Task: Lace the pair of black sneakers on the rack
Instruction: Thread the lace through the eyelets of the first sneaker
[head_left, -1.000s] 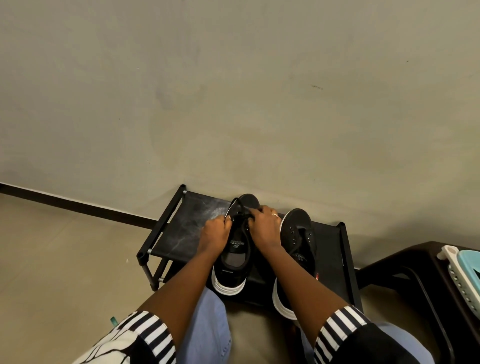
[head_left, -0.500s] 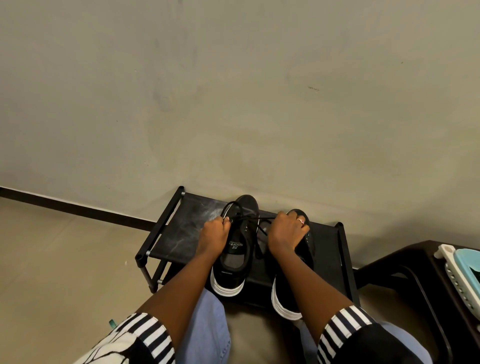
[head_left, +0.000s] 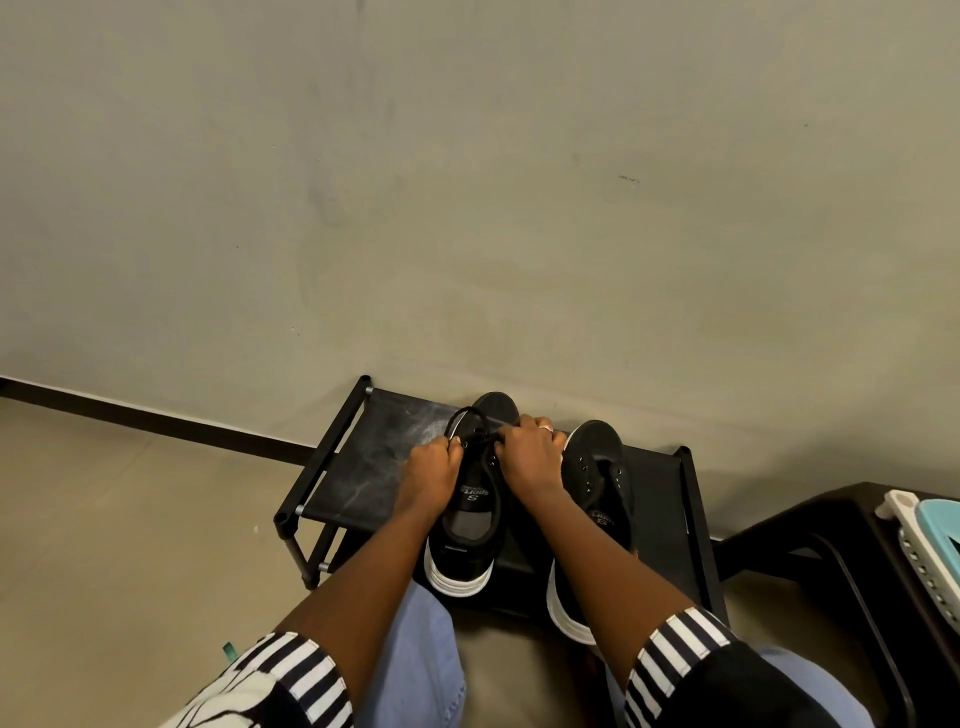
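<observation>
Black lace (head_left: 480, 441) pinched taut between left hand (head_left: 434, 470) and right hand (head_left: 527, 457), over left sneaker (head_left: 467, 514) on the rack (head_left: 363, 467), probably snugging eyelets. Right sneaker (head_left: 597, 483) waiting alongside.

We see a matt black cloth shelf (head_left: 374, 467), dusty and scuffed grey, on a rack of matt black tubes (head_left: 332, 436). The sneakers (head_left: 467, 525) look like matt black fabric with smooth white soles. At three o'clock, glossy dark furniture (head_left: 831, 525).
</observation>
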